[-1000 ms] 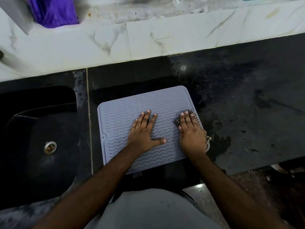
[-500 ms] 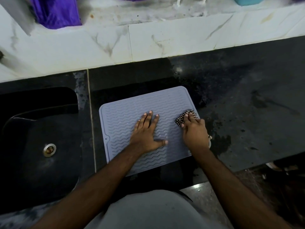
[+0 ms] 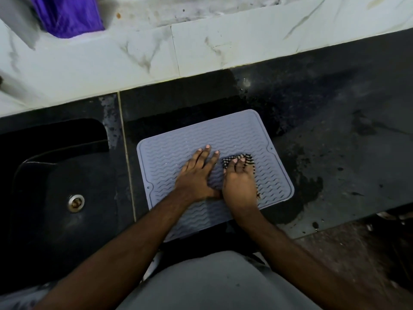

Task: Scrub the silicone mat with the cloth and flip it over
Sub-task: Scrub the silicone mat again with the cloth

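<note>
Black counter (image 3: 335, 121), wet and streaked, is running across the view below a white marble-pattern ledge (image 3: 201, 41). Sink (image 3: 29, 153), black, is sitting at the left of the counter, with a metal drain (image 3: 76, 203) showing in its floor. Mat (image 3: 178, 139), grey, wave-ribbed, with rounded corners, is lying flat on the counter just right of the sink, ribbed side up, its near edge reaching the counter's front edge. Left hand (image 3: 197, 175) is resting palm-down on the middle of the mat, fingers straight and spread a little, gripping nothing, thumb pointing toward the other hand. Right hand (image 3: 240, 182) is lying just beside it, the two touching or nearly so near the left thumb, and is pressing a cloth (image 3: 245, 158) onto the mat. Cloth, black-and-white checked, is peeking out beyond the fingertips and along the hand's right edge; the rest is hidden under the palm. Fingers (image 3: 235, 166) appear bent over the cloth, though the grip itself is too hidden to be sure of. Purple fabric (image 3: 69, 15) is sitting on the ledge at far left. Grey garment (image 3: 212, 283) is filling the bottom of the view between the two forearms.
</note>
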{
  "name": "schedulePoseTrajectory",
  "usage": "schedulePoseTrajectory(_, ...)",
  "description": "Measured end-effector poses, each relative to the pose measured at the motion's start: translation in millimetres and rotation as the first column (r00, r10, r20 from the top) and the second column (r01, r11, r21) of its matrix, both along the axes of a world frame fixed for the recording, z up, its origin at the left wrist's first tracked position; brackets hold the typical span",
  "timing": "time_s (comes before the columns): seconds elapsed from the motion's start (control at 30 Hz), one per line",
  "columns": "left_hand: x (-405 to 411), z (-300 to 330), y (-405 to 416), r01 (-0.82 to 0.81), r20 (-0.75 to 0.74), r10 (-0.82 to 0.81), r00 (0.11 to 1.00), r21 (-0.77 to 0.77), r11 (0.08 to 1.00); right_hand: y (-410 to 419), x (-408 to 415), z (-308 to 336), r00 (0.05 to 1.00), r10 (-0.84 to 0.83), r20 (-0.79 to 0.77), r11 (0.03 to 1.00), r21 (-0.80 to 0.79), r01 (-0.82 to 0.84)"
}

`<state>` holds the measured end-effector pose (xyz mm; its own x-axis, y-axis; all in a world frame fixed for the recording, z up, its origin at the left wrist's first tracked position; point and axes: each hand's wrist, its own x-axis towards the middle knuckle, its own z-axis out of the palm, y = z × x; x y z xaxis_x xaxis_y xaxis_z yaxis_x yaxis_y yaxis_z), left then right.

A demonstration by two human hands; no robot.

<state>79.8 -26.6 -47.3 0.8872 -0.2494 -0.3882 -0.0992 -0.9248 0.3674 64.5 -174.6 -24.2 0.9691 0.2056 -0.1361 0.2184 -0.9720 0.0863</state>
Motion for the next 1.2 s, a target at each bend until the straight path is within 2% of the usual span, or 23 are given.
schedulePoseTrajectory(0.07,1,-1,0,-0.001,0.002,0.001,1.000,0.000,1.000,2,0,2,1.000,0.011,-0.004,0.994,0.105,-0.010)
schedulePoseTrajectory(0.13,2,0,0,-0.015,-0.008,0.015,1.000,-0.022,1.000,-9,6,5,1.000,-0.023,0.015,0.923,0.385,0.015)
schedulePoseTrajectory(0.2,1,2,0,-0.023,-0.015,0.023,1.000,-0.029,0.999,-30,13,19,0.987,-0.132,-0.088,0.737,0.658,0.157)
schedulePoseTrajectory(0.27,0,4,1,-0.011,-0.043,0.010,0.999,-0.026,1.000,-56,22,33,0.953,-0.266,-0.147,0.566,0.776,0.278)
schedulePoseTrajectory(0.3,0,5,1,-0.003,-0.053,0.002,0.999,-0.029,1.000,-69,28,38,0.931,-0.349,-0.110,0.524,0.800,0.291)
schedulePoseTrajectory(0.33,0,5,1,0.001,-0.055,-0.002,0.998,-0.028,1.000,-81,34,38,0.907,-0.419,-0.047,0.527,0.801,0.285)
schedulePoseTrajectory(0.4,0,6,1,0.005,-0.056,-0.006,0.998,-0.022,1.000,-101,45,26,0.890,-0.451,0.064,0.622,0.738,0.262)
schedulePoseTrajectory(0.53,-1,7,0,0.003,-0.056,-0.004,0.998,-0.019,1.000,-95,44,-3,0.943,-0.317,0.098,0.838,0.494,0.231)
schedulePoseTrajectory(0.6,-1,8,0,-0.004,-0.062,0.003,0.998,-0.017,1.000,-76,38,-4,0.963,-0.253,0.095,0.911,0.359,0.204)
schedulePoseTrajectory(0.7,-1,7,-1,-0.021,-0.058,0.020,0.998,-0.023,1.000,-39,30,9,0.975,-0.221,-0.010,0.953,0.211,0.218)
schedulePoseTrajectory(0.77,-1,6,-2,-0.036,-0.050,0.035,0.998,-0.018,0.999,-13,18,10,0.986,-0.148,-0.080,0.977,0.143,0.158)
schedulePoseTrajectory(0.87,-1,1,-1,-0.033,-0.028,0.033,0.999,-0.010,0.999,12,7,13,0.988,-0.109,-0.110,0.982,0.142,0.124)
schedulePoseTrajectory(0.97,0,0,1,-0.029,-0.009,0.029,1.000,-0.035,0.999,16,5,19,0.987,-0.075,-0.143,0.966,0.236,0.108)
schedulePoseTrajectory(1.03,1,3,1,-0.042,-0.020,0.041,0.999,-0.051,0.998,8,10,24,0.988,-0.083,-0.131,0.915,0.382,0.128)
schedulePoseTrajectory(1.07,1,5,0,-0.049,-0.035,0.047,0.998,-0.053,0.997,-1,14,24,0.982,-0.120,-0.146,0.853,0.490,0.177)
schedulePoseTrajectory(1.13,1,10,-2,-0.045,-0.049,0.043,0.998,-0.039,0.998,-27,22,34,0.941,-0.206,-0.268,0.623,0.706,0.337)
schedulePoseTrajectory(1.17,-1,12,-2,-0.039,-0.043,0.038,0.998,-0.036,0.999,-41,26,39,0.923,-0.247,-0.294,0.530,0.757,0.383)
schedulePoseTrajectory(1.2,-3,15,-3,-0.035,-0.027,0.034,0.999,-0.046,0.998,-56,31,44,0.917,-0.292,-0.272,0.500,0.774,0.389)
